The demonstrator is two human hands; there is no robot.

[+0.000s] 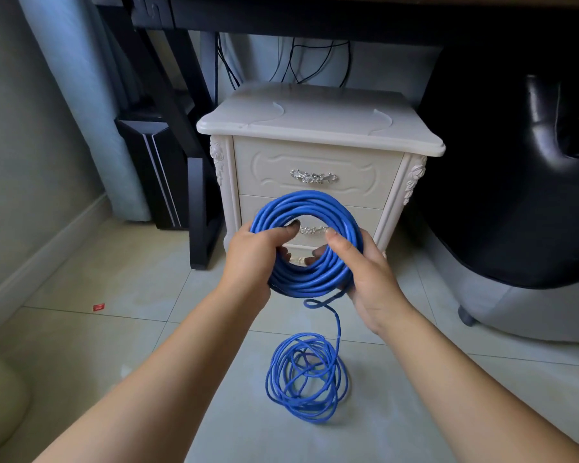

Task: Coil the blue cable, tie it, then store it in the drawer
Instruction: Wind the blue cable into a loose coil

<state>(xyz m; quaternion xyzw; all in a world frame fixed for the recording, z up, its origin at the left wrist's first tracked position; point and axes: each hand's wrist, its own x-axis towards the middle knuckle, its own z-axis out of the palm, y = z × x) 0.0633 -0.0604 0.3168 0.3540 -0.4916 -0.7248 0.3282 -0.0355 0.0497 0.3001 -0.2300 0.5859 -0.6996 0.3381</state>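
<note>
Lying nearest, on the pale floor (147, 295) below the fingers: messy loose loops (306, 379) of the blue cable (338, 329). Climbing from that pile, one strand, up to the underside of the right hand (370, 282). Held up between both hands, the wound part, a thick round ring (306, 203). Gripping the ring's left side, the left hand (253, 253), thumb on the front, fingers curled through the hole. Gripping the other side the same way, the right hand, thumb on top, fingertips poking out inside the hole. Off to the left of the fingers, a small red scrap (98, 307) on the floor. Just past the fingers, a cream cabinet (315, 128) with two closed drawers, a silver handle (313, 177) on the top drawer (315, 162), another handle peeking through the ring's hole. Farther left, black desk legs (181, 128). Farther right, a black chair (515, 178). Behind the cabinet, dark wires (291, 61) hanging down.
</note>
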